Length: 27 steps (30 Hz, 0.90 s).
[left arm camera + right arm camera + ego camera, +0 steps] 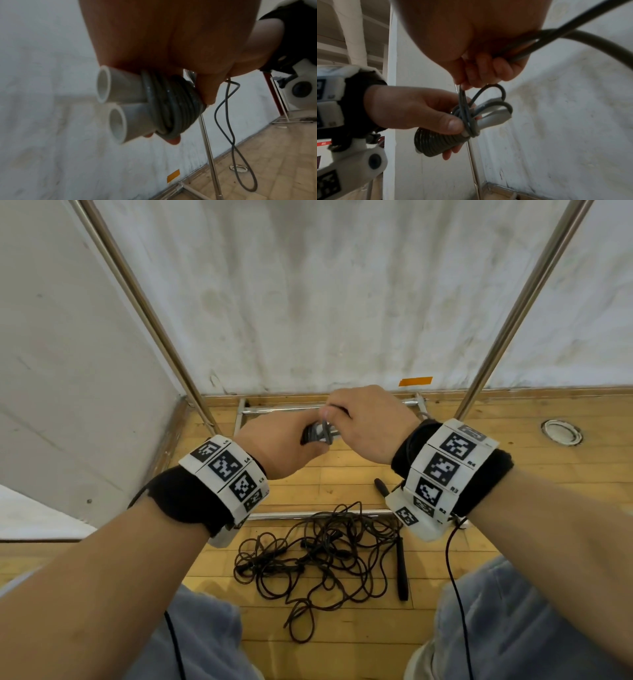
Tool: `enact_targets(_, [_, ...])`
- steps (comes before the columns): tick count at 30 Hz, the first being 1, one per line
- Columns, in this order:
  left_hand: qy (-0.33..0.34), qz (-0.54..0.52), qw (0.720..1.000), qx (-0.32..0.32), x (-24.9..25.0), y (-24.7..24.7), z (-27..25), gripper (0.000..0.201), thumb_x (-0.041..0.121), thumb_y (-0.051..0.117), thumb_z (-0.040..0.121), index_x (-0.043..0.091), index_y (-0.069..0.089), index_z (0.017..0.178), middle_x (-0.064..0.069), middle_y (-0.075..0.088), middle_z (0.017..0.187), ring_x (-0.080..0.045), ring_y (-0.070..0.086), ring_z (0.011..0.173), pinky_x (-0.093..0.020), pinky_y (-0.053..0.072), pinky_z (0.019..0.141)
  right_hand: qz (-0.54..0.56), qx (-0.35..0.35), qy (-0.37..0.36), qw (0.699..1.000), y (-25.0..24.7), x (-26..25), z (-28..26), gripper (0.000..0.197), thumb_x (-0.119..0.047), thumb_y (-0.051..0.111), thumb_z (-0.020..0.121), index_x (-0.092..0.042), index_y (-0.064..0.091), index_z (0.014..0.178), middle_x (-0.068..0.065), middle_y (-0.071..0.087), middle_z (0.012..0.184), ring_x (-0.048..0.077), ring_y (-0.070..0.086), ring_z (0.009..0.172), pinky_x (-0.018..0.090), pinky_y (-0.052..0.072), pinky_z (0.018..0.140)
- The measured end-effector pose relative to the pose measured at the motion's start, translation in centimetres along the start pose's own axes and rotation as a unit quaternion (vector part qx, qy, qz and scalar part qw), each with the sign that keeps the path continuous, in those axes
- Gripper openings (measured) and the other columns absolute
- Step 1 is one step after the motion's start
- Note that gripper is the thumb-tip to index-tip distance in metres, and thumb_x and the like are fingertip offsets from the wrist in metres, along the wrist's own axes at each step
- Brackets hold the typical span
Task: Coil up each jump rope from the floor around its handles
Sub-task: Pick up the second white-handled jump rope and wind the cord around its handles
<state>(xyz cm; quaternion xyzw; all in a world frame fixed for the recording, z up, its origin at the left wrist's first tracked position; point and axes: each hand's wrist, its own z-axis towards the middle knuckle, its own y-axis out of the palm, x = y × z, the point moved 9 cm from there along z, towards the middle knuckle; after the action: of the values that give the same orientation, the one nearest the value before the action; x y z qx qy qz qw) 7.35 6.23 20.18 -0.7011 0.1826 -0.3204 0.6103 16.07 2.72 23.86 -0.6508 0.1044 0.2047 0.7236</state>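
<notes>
At the centre of the head view my left hand (281, 446) grips the two white handles (116, 102) wrapped with grey rope (171, 105). My right hand (366, 422) pinches its loose end. Black ropes (318, 556) lie tangled at lower centre.

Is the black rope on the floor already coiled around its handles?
No. In the head view the black jump rope lies in a loose tangle on the wooden floor, one black handle stretched out beside it.
</notes>
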Motion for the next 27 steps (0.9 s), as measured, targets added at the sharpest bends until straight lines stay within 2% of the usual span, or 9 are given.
enact_targets(5, [0.016,-0.036,0.997,0.07,1.2,-1.9,-0.4,0.036,0.07,0.05,0.079,0.036,0.056,0.091,0.015,0.056,0.066,-0.002,0.053,0.061,-0.025,0.039,0.051,0.041,0.085,0.013,0.995,-1.9,0.3,0.4,0.032,-0.035,0.041,0.096,-0.017,0.063,0.082,-0.002,0.061,0.075,0.016,0.055,0.07,0.029,0.041,0.063])
enact_targets(8, [0.001,-0.006,0.994,0.106,1.3,-2.5,-0.6,0.032,0.063,0.05,0.084,0.033,0.055,0.076,0.011,0.054,0.058,-0.004,0.051,0.054,-0.024,0.033,0.046,0.007,0.095,0.01,0.995,-2.4,0.2,0.6,0.034,-0.039,0.044,0.094,-0.018,0.066,0.081,-0.003,0.062,0.074,0.016,0.055,0.07,0.029,0.04,0.061])
enact_targets(12, [0.016,0.045,0.995,0.09,1.5,-2.0,-0.7,0.027,0.054,0.049,0.086,0.03,0.058,0.084,0.012,0.052,0.06,-0.003,0.047,0.054,-0.023,0.033,0.046,-0.01,0.064,0.042,0.997,-2.4,1.7,1.1,0.037,-0.049,0.054,0.087,-0.019,0.067,0.069,-0.003,0.06,0.063,0.016,0.054,0.063,0.028,0.037,0.054])
enact_targets(15, [0.061,-0.005,0.994,0.086,2.3,-2.6,-1.0,0.025,0.053,0.053,0.085,0.03,0.062,0.09,0.011,0.053,0.06,-0.004,0.049,0.056,-0.024,0.033,0.048,0.131,0.03,0.087,0.987,-2.2,3.8,1.5,0.046,-0.05,0.064,0.081,-0.007,0.066,0.064,-0.003,0.044,0.045,0.009,0.038,0.042,0.018,0.032,0.044])
enact_targets(17, [0.087,-0.092,0.987,0.098,2.8,-3.6,-1.4,0.027,0.051,0.055,0.083,0.031,0.066,0.097,0.009,0.058,0.064,-0.008,0.054,0.059,-0.026,0.039,0.052,0.242,0.026,0.103,0.965,-2.3,4.7,1.5,0.051,-0.043,0.067,0.081,0.003,0.06,0.061,-0.001,0.034,0.046,0.01,0.031,0.043,0.015,0.029,0.044])
enact_targets(20, [0.066,-0.287,0.946,0.133,2.5,-5.1,-1.9,0.02,0.044,0.061,0.081,0.03,0.066,0.094,0.003,0.063,0.067,-0.014,0.059,0.06,-0.032,0.047,0.056,0.388,0.028,0.103,0.916,-1.7,4.5,1.7,0.03,-0.016,0.06,0.089,-0.007,0.066,0.061,0.012,0.049,0.068,0.02,0.041,0.061,0.024,0.034,0.055])
enact_targets(22, [0.047,-0.376,0.911,0.163,2.1,-5.9,-2.1,0.02,0.039,0.062,0.082,0.021,0.065,0.091,-0.01,0.064,0.07,-0.026,0.062,0.059,-0.039,0.05,0.053,0.457,0.035,0.099,0.883,-1.1,3.8,1.7,0.038,0.0,0.046,0.092,-0.015,0.065,0.062,0.008,0.048,0.057,0.014,0.036,0.047,0.019,0.028,0.043])
enact_targets(24, [0.024,-0.426,0.884,0.193,1.3,-6.4,-2.1,0.027,0.038,0.06,0.083,0.013,0.064,0.094,-0.018,0.064,0.073,-0.032,0.064,0.059,-0.038,0.052,0.049,0.477,0.044,0.096,0.873,-0.5,3.0,1.6,0.042,-0.012,0.045,0.096,-0.019,0.058,0.057,-0.005,0.041,0.044,0.009,0.028,0.038,0.017,0.024,0.038])
enact_targets(27, [-0.016,-0.451,0.867,0.214,0.2,-6.6,-2.0,0.03,0.037,0.059,0.087,0.009,0.06,0.098,-0.012,0.065,0.074,-0.033,0.065,0.059,-0.04,0.054,0.048,0.397,0.089,0.083,0.91,-0.7,2.1,1.3,0.042,-0.031,0.04,0.099,-0.018,0.051,0.06,-0.009,0.041,0.046,0.007,0.03,0.039,0.019,0.026,0.042])
